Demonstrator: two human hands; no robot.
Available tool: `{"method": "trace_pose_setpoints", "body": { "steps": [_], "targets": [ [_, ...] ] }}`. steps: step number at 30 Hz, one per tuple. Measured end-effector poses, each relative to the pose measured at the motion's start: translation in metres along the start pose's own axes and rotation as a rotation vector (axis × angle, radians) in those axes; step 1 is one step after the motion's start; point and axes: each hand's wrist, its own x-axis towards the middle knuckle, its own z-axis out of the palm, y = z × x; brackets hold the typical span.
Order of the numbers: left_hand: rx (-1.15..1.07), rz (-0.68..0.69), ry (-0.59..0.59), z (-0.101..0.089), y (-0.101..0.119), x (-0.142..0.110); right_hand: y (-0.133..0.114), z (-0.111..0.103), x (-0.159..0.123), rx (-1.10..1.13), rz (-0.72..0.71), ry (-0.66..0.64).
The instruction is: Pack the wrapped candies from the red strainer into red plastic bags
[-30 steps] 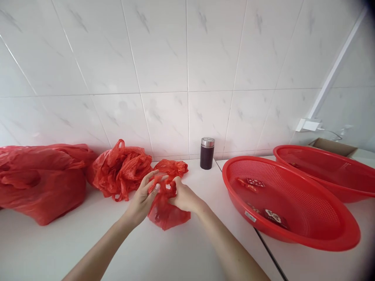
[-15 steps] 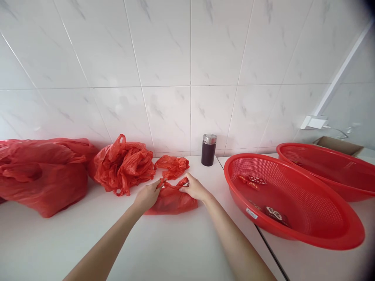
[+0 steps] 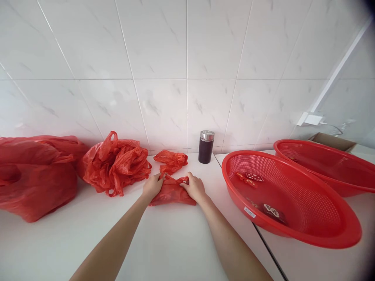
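Observation:
A small red plastic bag [image 3: 174, 194] lies on the white table between my hands, with a bulge inside that I cannot make out. My left hand [image 3: 152, 186] pinches its upper left corner, fingers closed on the plastic. On the other side, my right hand [image 3: 195, 188] grips the upper right corner between thumb and fingers. Just behind the bag rests a crumpled red plastic bag [image 3: 172, 159]. A larger heap of crumpled red bags [image 3: 118, 164] sits to the left of it.
Far left stands a big filled red bag [image 3: 38, 187]. A dark flask [image 3: 206, 147] with a silver lid stands near the tiled wall. To the right are a red oval basket [image 3: 319, 207] holding a few small packets, a second red basket [image 3: 328, 175] and a cardboard box [image 3: 332, 141].
My hands have spread slightly apart, pulling the bag's top edge straighter and flatter. The handle loops that stood up before are now folded down under my fingers. The view has shifted slightly.

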Motion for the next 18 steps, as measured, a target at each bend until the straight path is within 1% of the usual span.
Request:
{"method": "trace_pose_setpoints", "body": {
  "steps": [3,5,8,10,14,18],
  "targets": [
    [-0.034,-0.029,0.039,0.007,-0.002,0.002,-0.001,0.000,0.000,-0.049,-0.017,-0.003],
    [-0.052,-0.052,0.042,0.010,-0.001,0.003,-0.002,0.000,0.000,-0.076,-0.022,-0.003],
    [-0.111,-0.087,0.030,0.011,0.000,0.002,-0.002,-0.001,-0.001,-0.099,-0.029,0.001],
    [-0.189,-0.101,0.034,0.010,-0.001,-0.001,-0.001,-0.002,-0.002,-0.101,-0.032,0.011],
    [-0.440,-0.118,0.100,0.005,-0.009,-0.015,0.001,-0.003,-0.004,-0.069,-0.026,0.055],
    [-0.810,-0.144,0.178,-0.004,-0.018,-0.042,0.003,0.000,-0.004,0.013,0.034,0.126]
  ]
}}
